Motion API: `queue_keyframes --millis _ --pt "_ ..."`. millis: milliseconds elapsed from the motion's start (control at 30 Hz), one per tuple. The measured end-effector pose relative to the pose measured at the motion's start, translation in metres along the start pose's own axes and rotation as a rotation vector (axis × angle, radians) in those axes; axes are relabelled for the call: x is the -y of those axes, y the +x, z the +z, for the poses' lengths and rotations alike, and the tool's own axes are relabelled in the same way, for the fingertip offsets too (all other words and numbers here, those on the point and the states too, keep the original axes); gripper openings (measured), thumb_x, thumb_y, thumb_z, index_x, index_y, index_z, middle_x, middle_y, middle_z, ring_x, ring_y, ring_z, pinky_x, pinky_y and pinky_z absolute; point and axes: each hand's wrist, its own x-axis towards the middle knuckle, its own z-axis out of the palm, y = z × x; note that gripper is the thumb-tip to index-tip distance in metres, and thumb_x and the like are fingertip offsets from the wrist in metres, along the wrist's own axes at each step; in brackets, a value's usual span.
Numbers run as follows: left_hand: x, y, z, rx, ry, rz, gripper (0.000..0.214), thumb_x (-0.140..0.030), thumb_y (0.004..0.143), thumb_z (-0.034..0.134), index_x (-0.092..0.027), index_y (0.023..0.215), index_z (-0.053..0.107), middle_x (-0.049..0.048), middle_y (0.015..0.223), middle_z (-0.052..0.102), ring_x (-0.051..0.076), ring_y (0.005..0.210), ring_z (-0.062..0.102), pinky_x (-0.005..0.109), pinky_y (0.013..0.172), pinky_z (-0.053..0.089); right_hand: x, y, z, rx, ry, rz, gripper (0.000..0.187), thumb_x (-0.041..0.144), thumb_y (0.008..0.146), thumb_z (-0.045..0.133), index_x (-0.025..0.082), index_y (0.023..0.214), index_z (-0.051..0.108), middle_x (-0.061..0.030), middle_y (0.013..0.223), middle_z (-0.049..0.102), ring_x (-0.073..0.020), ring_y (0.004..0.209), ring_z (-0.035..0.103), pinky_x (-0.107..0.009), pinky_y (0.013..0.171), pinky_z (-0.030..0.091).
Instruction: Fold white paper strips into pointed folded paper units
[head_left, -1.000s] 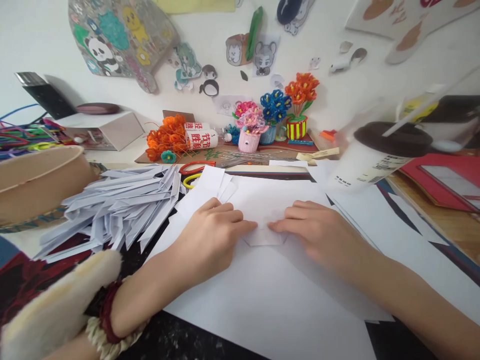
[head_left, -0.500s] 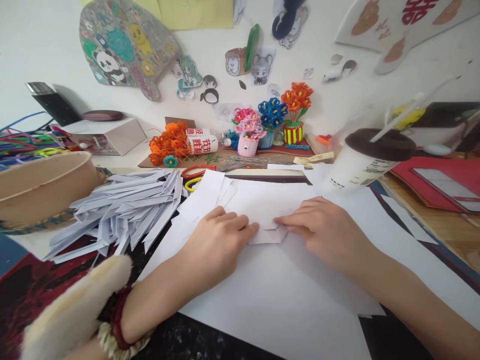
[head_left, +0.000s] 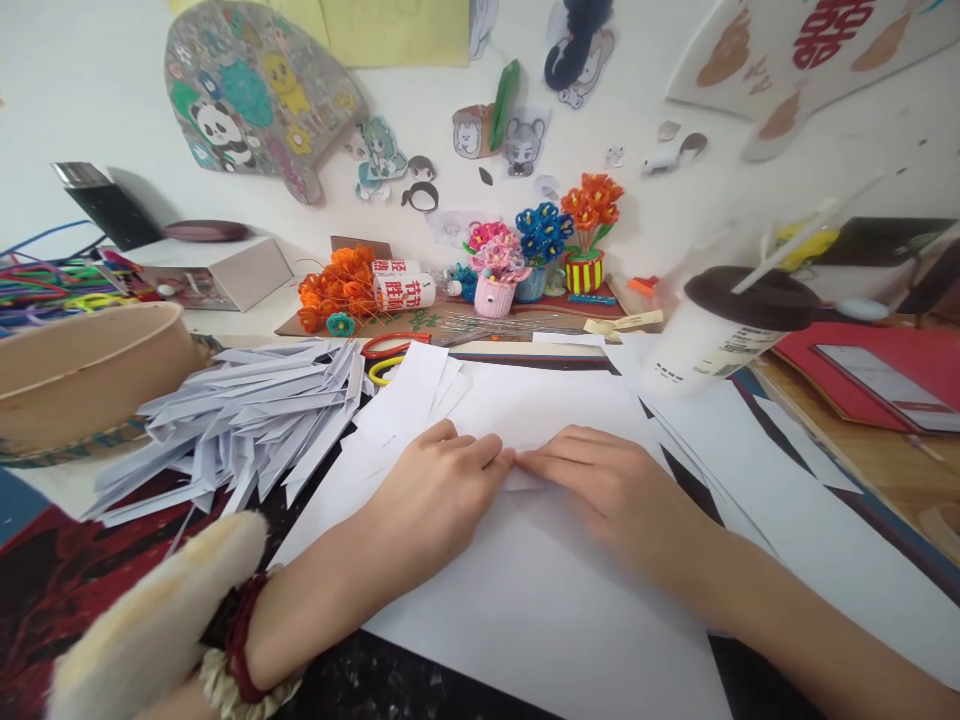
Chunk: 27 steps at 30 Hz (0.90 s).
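Observation:
A small piece of folded white paper (head_left: 529,481) lies mostly hidden under my fingers on a large white sheet (head_left: 480,620). My left hand (head_left: 456,482) is closed, with its thumb and curled fingers pressing the paper's left part. Closed as well, my right hand (head_left: 600,474) pinches the same paper, its fingertips meeting my left ones over the fold. Left of them sit loose cut paper strips (head_left: 420,385), and farther left a heap of folded paper pieces (head_left: 255,420).
A lidded cup with a straw (head_left: 720,335) stands beyond my right hand. Red and yellow scissor handles (head_left: 386,370) poke out behind the strips. A beige basket (head_left: 82,365) is at far left. Flower pots (head_left: 495,298) line the back; a phone (head_left: 889,385) lies right.
My right hand has slid left along the folded paper until its fingertips reach my left hand's. More of the paper is now covered. My left hand stays nearly still.

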Motion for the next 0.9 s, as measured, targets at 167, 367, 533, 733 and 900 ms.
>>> queue_keyframes --millis 167,367,533,733,900 --pt "0.000 0.000 0.000 -0.009 -0.029 -0.009 0.025 0.001 0.083 0.043 -0.014 0.086 0.062 0.0019 0.076 0.061 0.014 0.055 0.053 0.032 0.060 0.040 -0.001 0.000 -0.001 -0.022 0.081 -0.007 0.056 -0.006 0.079 0.033 0.015 0.122 0.060 -0.0094 0.102 0.071 -0.0213 0.098 0.065 -0.041 0.084 0.057" --pt "0.000 0.000 -0.001 0.010 -0.014 -0.004 0.030 0.001 0.082 0.043 -0.014 0.099 0.062 0.0026 0.078 0.062 0.014 0.057 0.054 0.032 0.063 0.040 -0.002 -0.001 -0.004 0.053 0.074 0.113 0.079 -0.007 0.069 0.033 0.018 0.143 0.039 -0.0094 0.113 0.069 -0.0206 0.107 0.064 -0.041 0.087 0.057" --pt "-0.001 -0.001 -0.002 0.026 0.008 -0.039 0.034 0.002 0.080 0.043 -0.015 0.102 0.062 0.0019 0.078 0.062 0.014 0.054 0.052 0.033 0.061 0.039 -0.007 0.000 -0.005 0.090 0.015 0.142 0.083 -0.007 0.066 0.034 0.018 0.146 0.034 -0.0090 0.113 0.070 -0.0213 0.111 0.062 -0.041 0.087 0.057" --pt "-0.001 -0.001 -0.002 0.039 0.012 -0.054 0.034 0.001 0.077 0.047 -0.016 0.102 0.062 0.0014 0.078 0.063 0.015 0.051 0.053 0.033 0.058 0.040 -0.012 0.000 -0.009 0.128 -0.035 0.190 0.083 -0.007 0.063 0.034 0.013 0.143 0.039 -0.0083 0.110 0.072 -0.0230 0.112 0.061 -0.043 0.087 0.057" --pt "-0.002 -0.001 -0.005 0.073 0.015 -0.073 0.034 0.002 0.077 0.047 -0.016 0.100 0.063 0.0015 0.079 0.064 0.015 0.051 0.053 0.033 0.059 0.040 -0.014 0.000 -0.013 0.141 -0.023 0.243 0.079 -0.007 0.062 0.035 0.013 0.137 0.047 -0.0063 0.110 0.072 -0.0228 0.114 0.061 -0.042 0.088 0.056"
